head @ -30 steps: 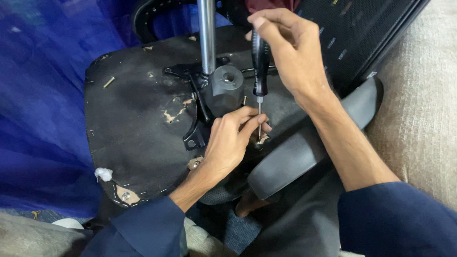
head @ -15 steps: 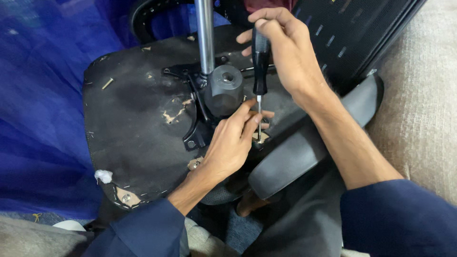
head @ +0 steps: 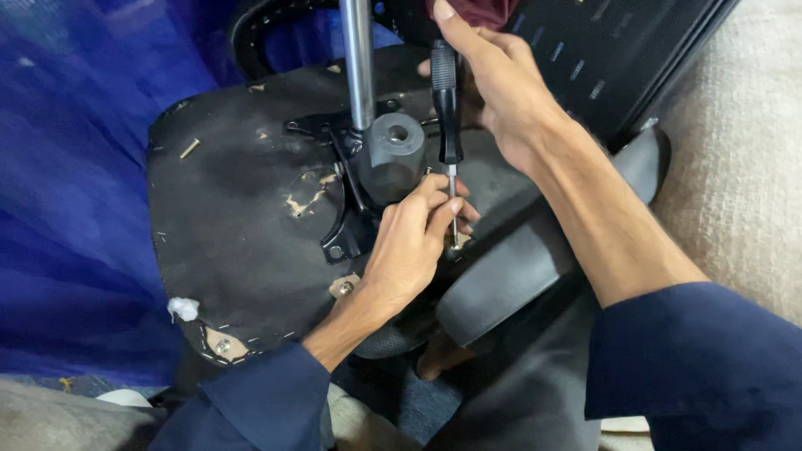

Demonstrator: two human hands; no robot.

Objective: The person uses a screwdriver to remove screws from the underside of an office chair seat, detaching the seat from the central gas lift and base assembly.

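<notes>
Black-handled screwdriver [head: 447, 108] stands nearly upright — right hand [head: 493, 83] gripping its handle above, left hand [head: 413, 238] pinching the shaft just at the tip.

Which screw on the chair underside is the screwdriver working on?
The one under the left hand's fingers, beside the armrest; the others near the seat edge lie untouched.

The screwdriver [head: 447, 108] has a black handle and a thin silver shaft. It stands nearly upright, tip down against the upturned black underside of the chair seat [head: 242, 225], beside the grey cylindrical fitting [head: 393, 159] at the metal post.
</notes>
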